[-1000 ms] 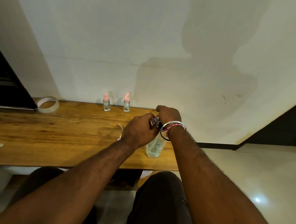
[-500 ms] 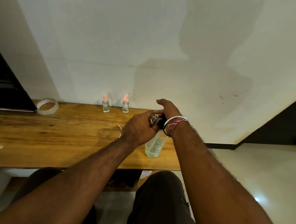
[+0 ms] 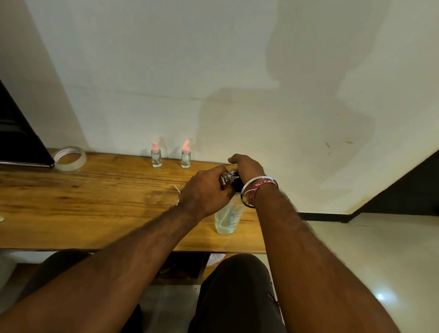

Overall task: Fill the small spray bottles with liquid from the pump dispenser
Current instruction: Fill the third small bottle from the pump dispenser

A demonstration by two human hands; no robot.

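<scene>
A clear pump dispenser (image 3: 227, 217) with liquid stands near the front right of the wooden table (image 3: 71, 204). My left hand (image 3: 204, 193) grips a small open glass bottle (image 3: 228, 178), its mouth held against the dispenser's black pump head (image 3: 237, 184). My right hand (image 3: 246, 166), with bangles at the wrist, rests on top of the pump head, fingers curved over it. Two small spray bottles with pink caps (image 3: 156, 155) (image 3: 186, 155) stand upright at the back of the table against the wall.
A roll of clear tape (image 3: 70, 158) lies at the back left, beside a dark panel (image 3: 9, 135). A thin white tube (image 3: 177, 191) lies on the table beside my left hand. The table ends just right of the dispenser, above pale floor (image 3: 373, 263).
My right hand has lifted slightly and its fingers have spread over the pump head. My left hand still holds the small bottle at the nozzle.
</scene>
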